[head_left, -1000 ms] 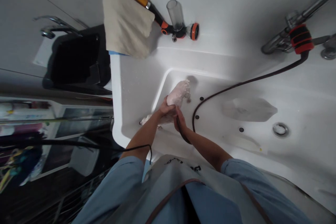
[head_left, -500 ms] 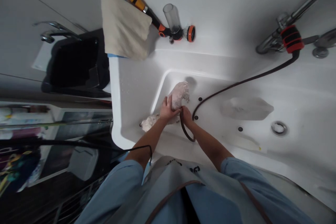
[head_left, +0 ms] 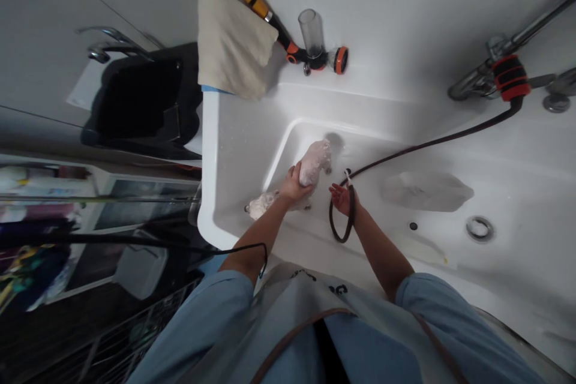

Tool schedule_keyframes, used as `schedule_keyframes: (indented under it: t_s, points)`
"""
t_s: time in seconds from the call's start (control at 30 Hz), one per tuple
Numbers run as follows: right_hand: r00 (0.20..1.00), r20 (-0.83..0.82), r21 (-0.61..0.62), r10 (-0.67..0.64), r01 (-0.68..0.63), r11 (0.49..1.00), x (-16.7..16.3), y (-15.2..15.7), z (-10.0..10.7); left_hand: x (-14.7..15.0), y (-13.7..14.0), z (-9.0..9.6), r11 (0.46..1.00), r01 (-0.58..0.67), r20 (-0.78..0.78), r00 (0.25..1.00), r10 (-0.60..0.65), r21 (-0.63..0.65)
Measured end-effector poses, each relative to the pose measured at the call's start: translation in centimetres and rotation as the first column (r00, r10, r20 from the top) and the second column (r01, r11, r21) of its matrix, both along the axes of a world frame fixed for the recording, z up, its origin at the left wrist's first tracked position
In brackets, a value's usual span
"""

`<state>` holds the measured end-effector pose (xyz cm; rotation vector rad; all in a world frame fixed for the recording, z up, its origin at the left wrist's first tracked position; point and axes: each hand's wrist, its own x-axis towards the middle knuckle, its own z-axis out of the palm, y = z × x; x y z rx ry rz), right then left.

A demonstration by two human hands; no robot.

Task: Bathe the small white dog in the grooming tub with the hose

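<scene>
A small wet white dog (head_left: 316,162) stands in the white bathtub (head_left: 252,150), its fur plastered to the body. My left hand (head_left: 294,185) is wrapped around its middle, thumb and fingers apart on either side. The fluffier end of the dog lies to the lower left, partly behind my left forearm. Beside the dog, my right hand (head_left: 344,198) is turned palm up, with the thin dark hose (head_left: 352,207) held against it near the thumb. The hose bends in a loop under this hand. A whitish streak, seemingly water, shows at its upper end.
A spray nozzle (head_left: 292,48) with a clear cylinder lies on the tub ledge near a beige cloth (head_left: 234,42). The hose runs to a tap (head_left: 477,78) at the right. A translucent whitish object (head_left: 425,191) lies near the drain (head_left: 480,228). A black sink (head_left: 139,99) stands at left.
My right hand has moved right, away from the dog, carrying the hose, and its palm now faces up. My left hand stays on the dog. The whole view has shifted slightly.
</scene>
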<state>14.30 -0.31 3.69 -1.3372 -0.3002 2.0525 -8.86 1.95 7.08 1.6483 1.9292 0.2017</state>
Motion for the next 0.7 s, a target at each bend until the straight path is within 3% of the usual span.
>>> schedule_keyframes:
  t_s: [0.1,0.17,0.3,0.47,0.53,0.63,0.7]
  points:
    - [0.986,-0.169,-0.108,-0.010,-0.009,0.994,2.9,-0.1,1.6,-0.3,0.1,-0.3,1.000,-0.011,0.032,0.999,0.010,0.019]
    - [0.976,-0.216,-0.101,0.016,-0.039,0.994,4.7,-0.3,2.6,-0.3,0.0,-0.5,0.999,-0.023,0.042,0.999,0.022,0.025]
    - [0.987,-0.159,-0.060,0.029,-0.039,0.997,9.1,-1.0,4.0,0.0,-0.1,-0.8,0.999,-0.032,0.061,0.998,0.031,0.018]
    - [0.994,-0.060,0.045,-0.095,0.098,0.994,13.9,-0.9,4.3,0.1,-0.1,-0.9,0.998,-0.052,0.081,0.995,0.050,0.026]
    - [0.996,-0.024,0.072,-0.081,0.083,0.994,12.6,-0.4,4.2,0.2,0.0,-0.8,0.997,-0.066,0.086,0.994,0.063,0.030]
    - [0.979,0.183,0.084,0.090,-0.106,0.991,6.1,0.5,3.5,0.4,0.1,-0.8,0.997,-0.072,0.084,0.994,0.069,0.030]
    - [0.866,0.427,0.072,0.259,-0.318,0.945,0.7,1.1,3.0,0.6,0.1,-0.7,0.998,-0.063,0.071,0.996,0.061,0.028]
